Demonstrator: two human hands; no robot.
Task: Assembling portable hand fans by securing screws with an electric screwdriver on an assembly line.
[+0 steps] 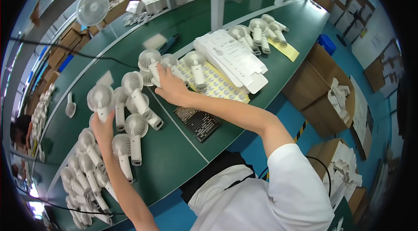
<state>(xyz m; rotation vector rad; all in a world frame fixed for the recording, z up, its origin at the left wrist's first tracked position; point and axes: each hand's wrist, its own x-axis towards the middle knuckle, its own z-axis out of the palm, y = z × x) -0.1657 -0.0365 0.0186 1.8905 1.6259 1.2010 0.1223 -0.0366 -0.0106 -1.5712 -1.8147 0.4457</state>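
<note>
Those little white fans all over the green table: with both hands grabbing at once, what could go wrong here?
Three things, possibly. The left hand holds one fan above a tight cluster; setting it down could knock neighbours over. The right hand reaches among fans beside the sticker sheets, so a sleeve or fan might scuff them. The black tray sits near the table edge, under the forearm, and could be nudged off.

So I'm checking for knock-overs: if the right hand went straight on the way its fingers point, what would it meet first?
Probably the white handheld fan lying just beyond the right hand, whose fingers already rest on its handle; depth is unclear.
</note>
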